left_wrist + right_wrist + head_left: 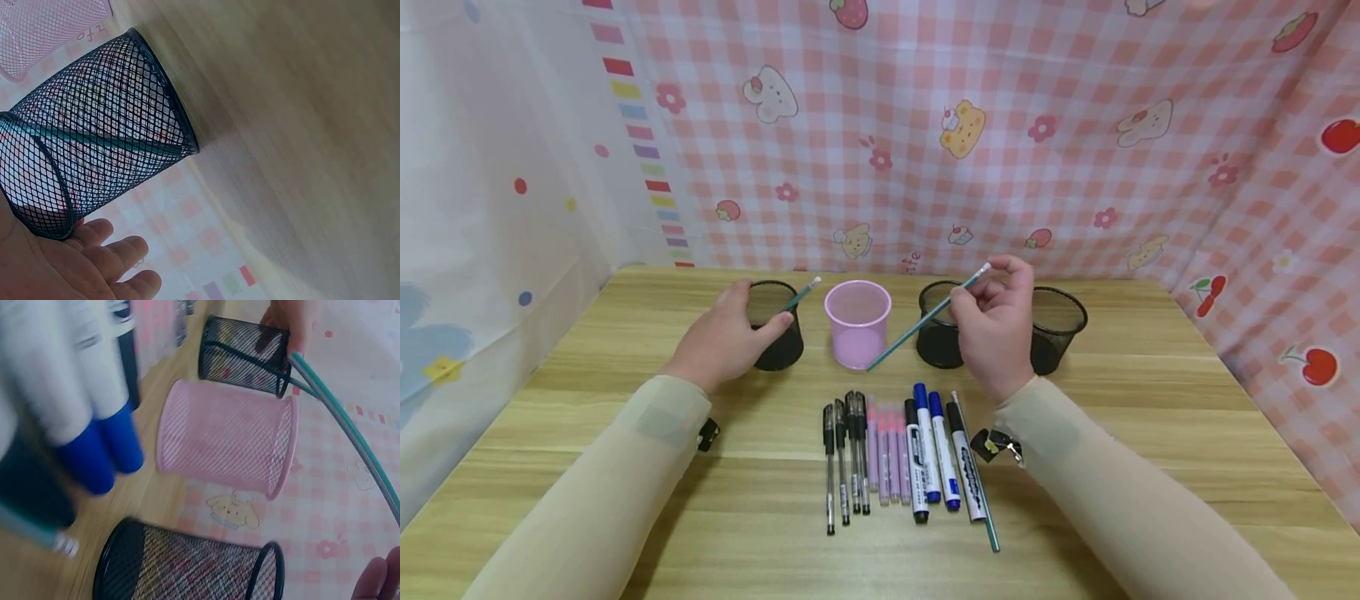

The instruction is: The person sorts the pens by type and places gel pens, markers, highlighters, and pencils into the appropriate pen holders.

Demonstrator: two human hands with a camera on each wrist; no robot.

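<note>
My left hand [722, 333] holds the leftmost black mesh pen cup [106, 106] near its rim, thumb across the front and fingers along the far side. A green pencil [803, 294] leans inside that cup, its white eraser end above the rim. Between thumb and fingers, my right hand [1000, 329] pinches another green pencil [925, 320] near its eraser end. This pencil slants down to the left, its lower tip overlapping the base of the pink mesh cup [859, 337] in the head view. Behind the right hand stands a black mesh cup [936, 346], partly hidden.
A further black mesh cup [1060, 321] stands at the right. In front lie black gel pens [841, 458], pink pens [889, 458], black and blue capped markers [928, 450] and a green pencil [988, 517] beside a black-capped marker. A checked curtain [880, 125] hangs behind the table.
</note>
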